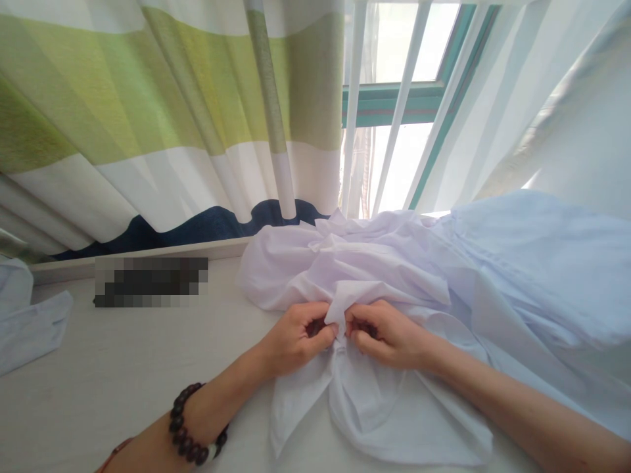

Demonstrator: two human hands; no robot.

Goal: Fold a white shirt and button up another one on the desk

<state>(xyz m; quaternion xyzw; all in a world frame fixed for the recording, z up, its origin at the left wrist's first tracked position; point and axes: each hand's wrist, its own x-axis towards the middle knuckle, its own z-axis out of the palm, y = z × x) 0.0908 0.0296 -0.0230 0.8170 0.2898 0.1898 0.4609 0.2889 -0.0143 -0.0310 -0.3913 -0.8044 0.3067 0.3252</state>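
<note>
A crumpled white garment [355, 263] lies heaped on a pale tabletop [123, 374] in front of me. My left hand [296, 338] is closed, pinching a fold of the white fabric near the middle of the heap. My right hand [384, 335] is closed too, gripping the same fold right beside the left one; the two hands almost touch. A dark bead bracelet [190, 427] circles my left wrist. A light blue garment [532, 263] spreads out to the right, partly under the white one.
A green, white and navy striped curtain [148, 118] hangs behind the table. A barred window [399, 105] lets in bright light, with sheer white drapes [542, 98] at right. Another pale blue cloth [29, 322] lies at the left edge.
</note>
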